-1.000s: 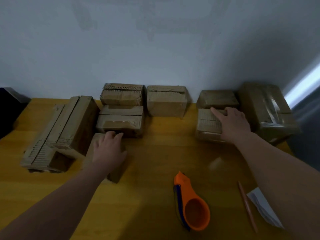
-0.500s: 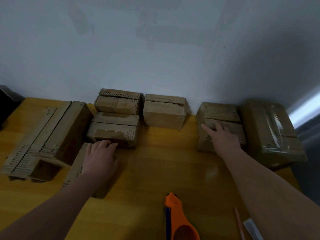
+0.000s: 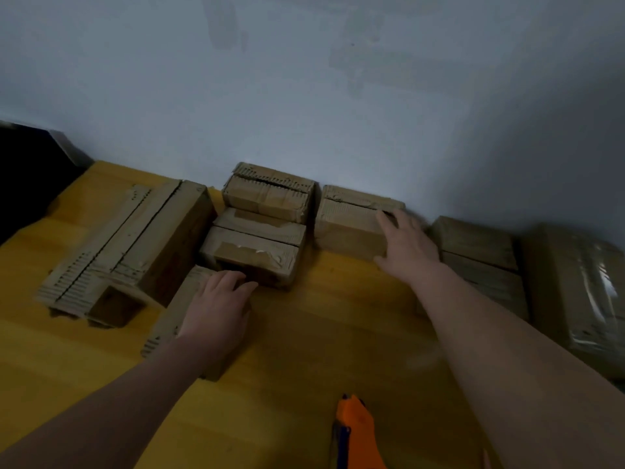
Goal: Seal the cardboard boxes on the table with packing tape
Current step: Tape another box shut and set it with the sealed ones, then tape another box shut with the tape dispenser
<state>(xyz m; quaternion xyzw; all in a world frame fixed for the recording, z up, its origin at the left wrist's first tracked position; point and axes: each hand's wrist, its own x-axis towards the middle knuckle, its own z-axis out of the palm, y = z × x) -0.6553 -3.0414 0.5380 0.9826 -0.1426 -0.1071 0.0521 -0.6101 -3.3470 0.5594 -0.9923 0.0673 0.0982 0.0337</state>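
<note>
Right hand (image 3: 409,245) newly leftward; dispenser (image 3: 358,434) half-offscreen.

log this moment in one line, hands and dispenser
left hand: rests on near box | right hand: touches box by wall | tape dispenser: lying on table, untouched

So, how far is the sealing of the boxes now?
Done, it seems: the large brown cardboard box at the right shines with clear tape. In hand: the left hand rests on a low flat cardboard box, the right hand on a small cardboard box by the wall. Left: the orange plastic tape dispenser lies unheld, so taping waits.
</note>
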